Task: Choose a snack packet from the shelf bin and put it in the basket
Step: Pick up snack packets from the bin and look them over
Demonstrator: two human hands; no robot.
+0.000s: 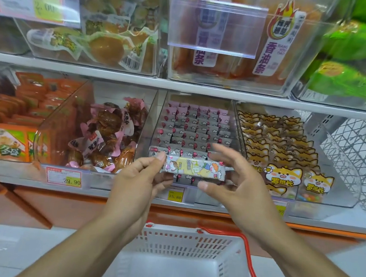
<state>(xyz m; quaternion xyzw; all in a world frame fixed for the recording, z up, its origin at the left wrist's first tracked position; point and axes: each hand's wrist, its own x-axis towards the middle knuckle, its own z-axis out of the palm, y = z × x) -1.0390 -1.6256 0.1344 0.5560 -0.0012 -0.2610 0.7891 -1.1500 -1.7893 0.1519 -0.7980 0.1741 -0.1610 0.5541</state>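
You held the snack packet level in front of its shelf bin, your left hand pinching one end so the cartoon print faced you, probably to check it. Your right hand hovered open by the other end. The basket waited directly below. The price tag under the bin read 15.80.
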